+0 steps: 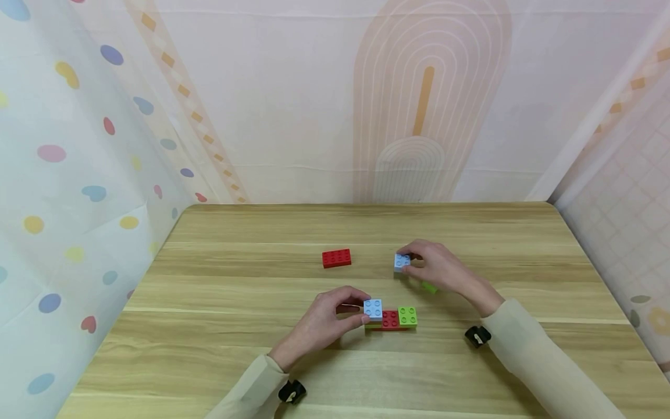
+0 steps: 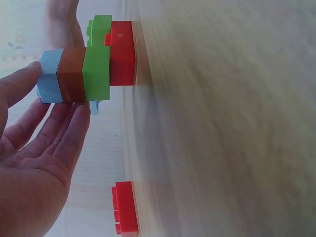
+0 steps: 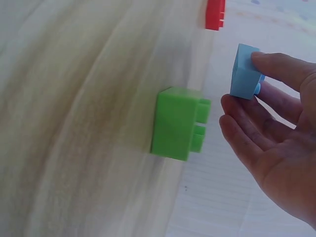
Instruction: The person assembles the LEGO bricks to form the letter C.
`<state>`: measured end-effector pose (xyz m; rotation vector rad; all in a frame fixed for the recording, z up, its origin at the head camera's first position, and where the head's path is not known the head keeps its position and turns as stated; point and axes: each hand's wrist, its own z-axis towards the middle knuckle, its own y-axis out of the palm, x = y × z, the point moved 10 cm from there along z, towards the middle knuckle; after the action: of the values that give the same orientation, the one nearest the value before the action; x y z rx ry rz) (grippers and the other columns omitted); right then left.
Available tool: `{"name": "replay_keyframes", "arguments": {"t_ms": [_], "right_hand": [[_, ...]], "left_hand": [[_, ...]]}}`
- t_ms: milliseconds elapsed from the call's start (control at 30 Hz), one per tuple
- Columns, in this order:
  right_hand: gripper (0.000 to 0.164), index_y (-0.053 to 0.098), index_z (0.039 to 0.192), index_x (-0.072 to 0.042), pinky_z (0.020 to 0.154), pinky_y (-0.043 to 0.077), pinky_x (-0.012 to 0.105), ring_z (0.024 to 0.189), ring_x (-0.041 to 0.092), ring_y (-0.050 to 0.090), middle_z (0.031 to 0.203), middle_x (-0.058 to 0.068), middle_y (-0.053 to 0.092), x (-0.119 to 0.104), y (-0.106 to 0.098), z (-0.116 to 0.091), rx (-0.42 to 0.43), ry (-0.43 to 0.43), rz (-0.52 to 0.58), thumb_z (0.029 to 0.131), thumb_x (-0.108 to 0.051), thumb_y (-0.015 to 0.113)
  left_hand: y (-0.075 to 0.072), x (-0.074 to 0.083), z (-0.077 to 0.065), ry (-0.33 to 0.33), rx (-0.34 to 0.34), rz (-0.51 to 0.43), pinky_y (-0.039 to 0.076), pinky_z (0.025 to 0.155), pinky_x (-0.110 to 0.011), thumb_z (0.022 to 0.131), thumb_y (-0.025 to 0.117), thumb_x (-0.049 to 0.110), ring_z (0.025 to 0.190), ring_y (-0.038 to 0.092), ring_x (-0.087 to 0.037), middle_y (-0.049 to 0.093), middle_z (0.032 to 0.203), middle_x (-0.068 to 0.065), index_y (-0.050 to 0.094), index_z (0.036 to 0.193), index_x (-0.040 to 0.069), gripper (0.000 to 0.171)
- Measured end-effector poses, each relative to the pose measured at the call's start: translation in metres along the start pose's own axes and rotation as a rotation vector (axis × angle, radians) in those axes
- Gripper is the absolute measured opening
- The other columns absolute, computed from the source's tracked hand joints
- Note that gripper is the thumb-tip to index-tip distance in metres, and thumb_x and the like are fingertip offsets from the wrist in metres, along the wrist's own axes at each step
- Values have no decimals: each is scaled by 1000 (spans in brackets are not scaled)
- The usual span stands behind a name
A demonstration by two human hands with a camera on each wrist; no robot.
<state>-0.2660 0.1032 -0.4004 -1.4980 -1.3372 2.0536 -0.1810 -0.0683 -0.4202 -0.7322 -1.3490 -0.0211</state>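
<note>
My left hand (image 1: 332,314) pinches a light blue toy brick (image 1: 373,309) between thumb and fingers. This brick tops a stack: in the left wrist view a brown brick (image 2: 72,74) lies beneath it, then a green brick (image 2: 97,74), on one end of a long red brick (image 2: 123,52). Another green brick (image 1: 407,316) sits on the red brick's right end. Farther back, my right hand (image 1: 442,270) holds a second light blue brick (image 3: 244,74) by its sides, raised off the table. Near that hand stands a loose green brick (image 3: 173,123), mostly covered in the head view.
A loose red brick (image 1: 337,258) lies farther back on the wooden table (image 1: 235,262), left of the right hand. Patterned cloth (image 1: 293,105) hangs behind the table and along both sides. Black bands (image 1: 292,391) are at both sleeves.
</note>
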Motion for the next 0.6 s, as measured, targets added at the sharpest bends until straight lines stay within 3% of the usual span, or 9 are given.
{"name": "replay_keyframes", "arguments": {"t_ms": [600], "right_hand": [[36,65,126,-6,90,53,49,105,25,61,117,6,65,-16,-17,-20,105,-68,41,94,-23,71]], "left_hand": [[0,-1,-1,-5,-3,-5,52,91,-23,92,73,20,104,64,-10,66,114,7,66,119,15,29]]}}
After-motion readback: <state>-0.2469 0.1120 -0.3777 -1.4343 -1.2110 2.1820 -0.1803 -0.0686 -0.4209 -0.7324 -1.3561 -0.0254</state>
